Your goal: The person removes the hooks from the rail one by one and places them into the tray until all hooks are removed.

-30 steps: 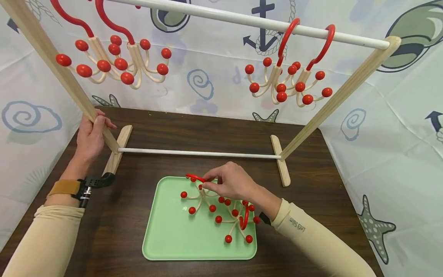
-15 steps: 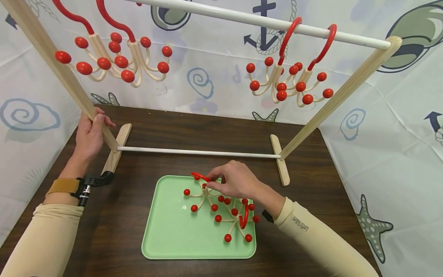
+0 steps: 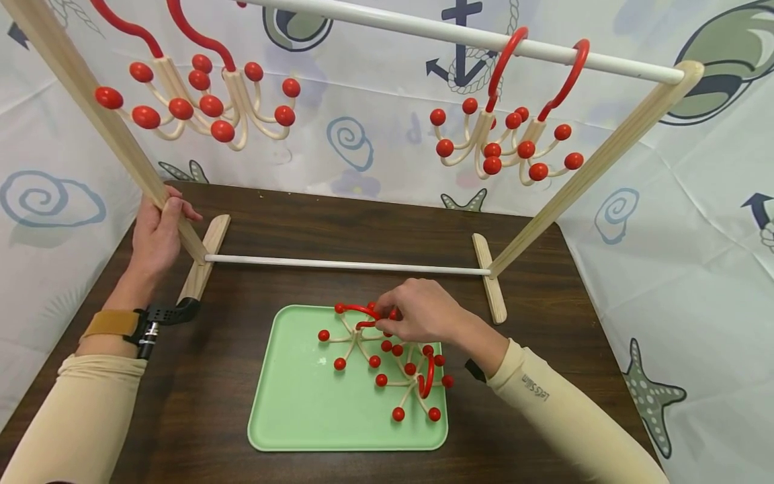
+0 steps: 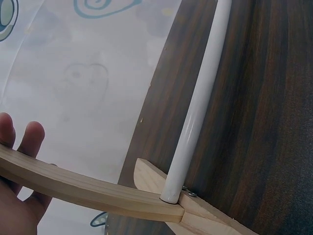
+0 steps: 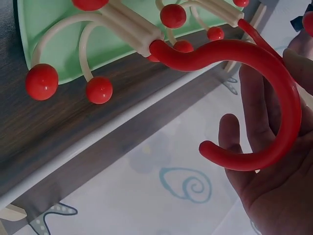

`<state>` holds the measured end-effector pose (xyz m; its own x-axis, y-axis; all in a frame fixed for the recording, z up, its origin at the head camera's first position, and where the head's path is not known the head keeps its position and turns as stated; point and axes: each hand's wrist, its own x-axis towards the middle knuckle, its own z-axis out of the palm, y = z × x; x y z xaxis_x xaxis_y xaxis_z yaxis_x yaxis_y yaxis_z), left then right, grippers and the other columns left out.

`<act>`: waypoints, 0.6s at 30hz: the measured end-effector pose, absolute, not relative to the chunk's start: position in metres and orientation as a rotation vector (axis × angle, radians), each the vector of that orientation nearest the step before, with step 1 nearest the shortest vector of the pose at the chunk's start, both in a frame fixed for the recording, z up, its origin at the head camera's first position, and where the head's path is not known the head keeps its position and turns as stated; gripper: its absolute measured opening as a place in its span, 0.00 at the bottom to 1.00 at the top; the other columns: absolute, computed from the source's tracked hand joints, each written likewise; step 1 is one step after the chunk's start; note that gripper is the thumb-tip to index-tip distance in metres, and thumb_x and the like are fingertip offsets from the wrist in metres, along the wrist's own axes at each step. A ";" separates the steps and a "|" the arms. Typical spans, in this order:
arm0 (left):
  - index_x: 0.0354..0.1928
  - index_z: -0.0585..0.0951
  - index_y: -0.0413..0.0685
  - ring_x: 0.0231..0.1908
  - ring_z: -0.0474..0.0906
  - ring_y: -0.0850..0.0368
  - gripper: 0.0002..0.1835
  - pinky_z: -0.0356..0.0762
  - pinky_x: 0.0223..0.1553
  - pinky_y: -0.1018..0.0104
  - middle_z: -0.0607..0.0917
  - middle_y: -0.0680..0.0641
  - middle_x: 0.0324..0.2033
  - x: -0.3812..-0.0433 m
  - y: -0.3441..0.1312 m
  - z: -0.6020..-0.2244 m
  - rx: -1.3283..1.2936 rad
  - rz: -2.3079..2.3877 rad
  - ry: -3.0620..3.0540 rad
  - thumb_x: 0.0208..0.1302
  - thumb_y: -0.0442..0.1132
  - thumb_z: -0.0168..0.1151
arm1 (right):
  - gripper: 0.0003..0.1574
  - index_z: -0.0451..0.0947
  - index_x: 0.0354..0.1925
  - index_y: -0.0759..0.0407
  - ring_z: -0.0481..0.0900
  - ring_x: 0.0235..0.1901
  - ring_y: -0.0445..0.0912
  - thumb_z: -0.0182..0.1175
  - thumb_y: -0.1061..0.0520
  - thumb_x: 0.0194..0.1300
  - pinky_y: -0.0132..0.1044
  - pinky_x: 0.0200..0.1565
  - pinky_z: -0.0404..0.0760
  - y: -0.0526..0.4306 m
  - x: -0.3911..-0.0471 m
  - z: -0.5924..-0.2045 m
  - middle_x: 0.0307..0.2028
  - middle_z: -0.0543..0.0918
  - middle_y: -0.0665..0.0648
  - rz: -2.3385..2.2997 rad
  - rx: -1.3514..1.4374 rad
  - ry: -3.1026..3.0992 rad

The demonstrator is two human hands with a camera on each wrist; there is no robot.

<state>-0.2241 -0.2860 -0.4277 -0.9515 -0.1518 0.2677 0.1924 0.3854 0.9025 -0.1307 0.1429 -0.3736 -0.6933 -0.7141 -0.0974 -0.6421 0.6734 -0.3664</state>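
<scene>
My left hand grips the left wooden post of a hanging rack, low down; fingers pass behind the post in the left wrist view. Over the green tray, my right hand pinches the red hook of a multi-arm hanger between thumb and fingers. Its pale arms end in red balls and spread over the tray's back part. A second such hanger lies on the tray's right side, its hook untouched in the head view. In the right wrist view a large red hook crosses before the hand.
Two hangers hang at the left of the white top rail, and two more at its right. A white lower bar joins the rack's wooden feet behind the tray. Patterned cloth surrounds the dark table.
My right hand has moved right with the pinched hook, which has shifted rightward. Its hanger has moved slightly right, too. The left hand keeps its grip on the post.
</scene>
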 end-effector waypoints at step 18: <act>0.55 0.65 0.57 0.41 0.76 0.62 0.11 0.67 0.50 0.60 0.75 0.50 0.37 -0.222 -0.283 -0.425 -0.010 -1.582 -2.352 0.79 0.48 0.37 | 0.08 0.86 0.39 0.44 0.73 0.23 0.31 0.65 0.45 0.64 0.31 0.27 0.73 0.144 -0.129 -0.371 0.24 0.79 0.36 -0.401 -1.101 2.642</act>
